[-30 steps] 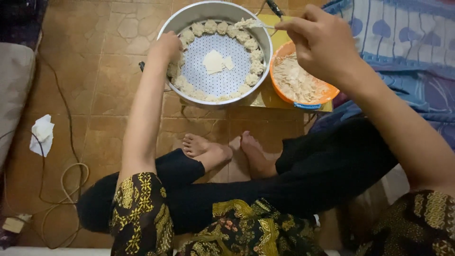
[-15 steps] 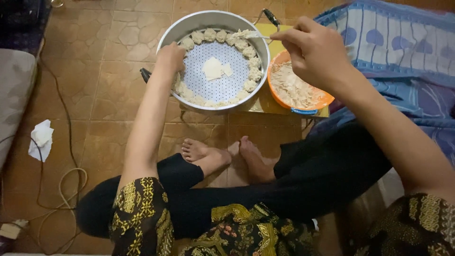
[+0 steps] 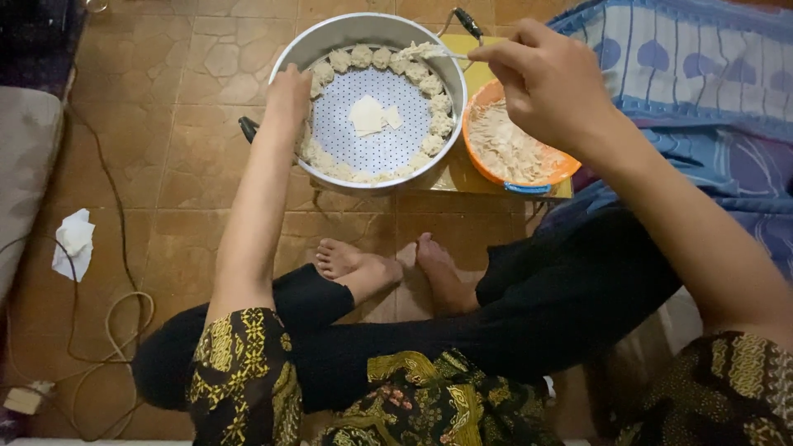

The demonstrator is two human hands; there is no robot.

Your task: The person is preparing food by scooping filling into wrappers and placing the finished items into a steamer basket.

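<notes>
A round metal pan point(image 3: 288, 59) sits on the tiled floor, ringed inside with pale dough lumps point(image 3: 432, 86) on a dotted blue liner; a couple of flat white pieces point(image 3: 368, 116) lie in its middle. My left hand point(image 3: 288, 95) rests on the pan's left rim, fingers over the edge. My right hand point(image 3: 552, 83) is raised over the right side, pinched on a spoon point(image 3: 446, 54) whose tip carries dough at the pan's far rim. An orange bowl point(image 3: 558, 174) of shredded filling stands just right of the pan.
A yellow board point(image 3: 462, 173) lies under the pan and bowl. My crossed legs and bare feet point(image 3: 388, 264) are in front. A crumpled white tissue point(image 3: 73, 241) and a looping cable point(image 3: 124, 306) lie left; a patterned blue cloth point(image 3: 702, 91) lies right.
The view has shifted slightly so the pan sits lower in frame. My right hand has kept holding the spoon near the pan's far rim; my left hand stays on the left rim.
</notes>
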